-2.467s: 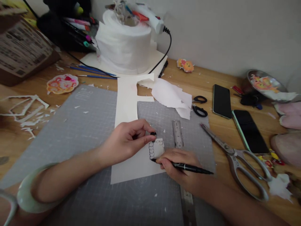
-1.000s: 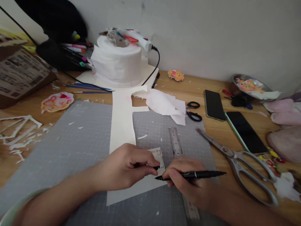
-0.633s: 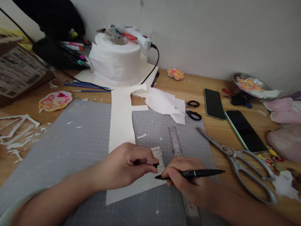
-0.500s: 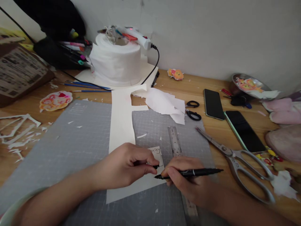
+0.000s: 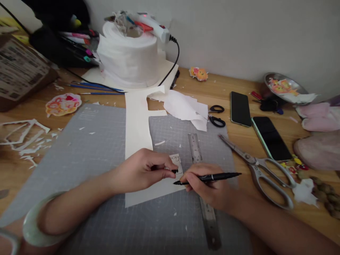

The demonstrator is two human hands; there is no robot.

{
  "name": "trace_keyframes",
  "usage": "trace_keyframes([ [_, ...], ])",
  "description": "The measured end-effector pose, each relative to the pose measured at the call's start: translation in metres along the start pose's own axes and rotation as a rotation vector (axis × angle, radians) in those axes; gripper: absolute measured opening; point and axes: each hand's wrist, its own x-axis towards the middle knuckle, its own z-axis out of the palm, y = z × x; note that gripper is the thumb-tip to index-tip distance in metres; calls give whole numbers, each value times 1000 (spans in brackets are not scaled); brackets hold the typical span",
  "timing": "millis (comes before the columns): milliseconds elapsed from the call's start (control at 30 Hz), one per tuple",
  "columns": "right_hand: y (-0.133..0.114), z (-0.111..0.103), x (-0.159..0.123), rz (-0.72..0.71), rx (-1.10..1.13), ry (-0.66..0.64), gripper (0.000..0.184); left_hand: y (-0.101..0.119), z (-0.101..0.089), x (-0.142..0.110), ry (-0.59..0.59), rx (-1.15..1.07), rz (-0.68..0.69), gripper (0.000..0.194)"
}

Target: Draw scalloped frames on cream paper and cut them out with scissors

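Note:
My left hand (image 5: 145, 170) pinches a small black pen cap (image 5: 174, 171) between thumb and forefinger, above a white paper sheet (image 5: 138, 122). My right hand (image 5: 203, 182) grips an uncapped black marker pen (image 5: 219, 176), its tip pointing left, just below the cap and apart from it. Between the hands, a small frame with black line drawing (image 5: 175, 159) shows on white paper; the left fingers hide part of it. A metal ruler (image 5: 196, 150) lies on the grey cutting mat (image 5: 103, 148), passing under my right hand.
Large metal scissors (image 5: 256, 162) lie right of my right hand, near two phones (image 5: 240, 109). Black-handled scissors (image 5: 217, 121) rest beside crumpled paper (image 5: 184, 108). Behind stand a big white roll (image 5: 129, 63) with a corded glue gun (image 5: 156, 30) on top, and a metal bowl (image 5: 299, 83).
The whole view has shifted, so the desk items sit higher in the picture. Both hands keep their grips on the cap and the marker pen, with little movement between them.

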Motion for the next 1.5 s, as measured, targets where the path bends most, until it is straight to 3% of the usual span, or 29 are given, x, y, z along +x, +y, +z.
trace_keyframes([
  [567,0,0,-1,-41,-41,-3,25,-1,-1,0,-68,-5,21,10],
  [733,2,1,-5,-149,-193,10,24,0,-2,-1,-72,34,56,10],
  [867,5,4,-10,-409,-384,30,15,0,-2,-1,-59,103,101,10],
  [967,5,5,-13,-526,-553,-25,11,0,-2,0,-75,112,109,10],
  [1200,2,11,-12,-596,-786,-46,21,0,-3,-2,-84,145,98,11],
  [1500,1,14,-13,-623,-863,-34,20,3,-4,-1,-84,257,117,15],
])
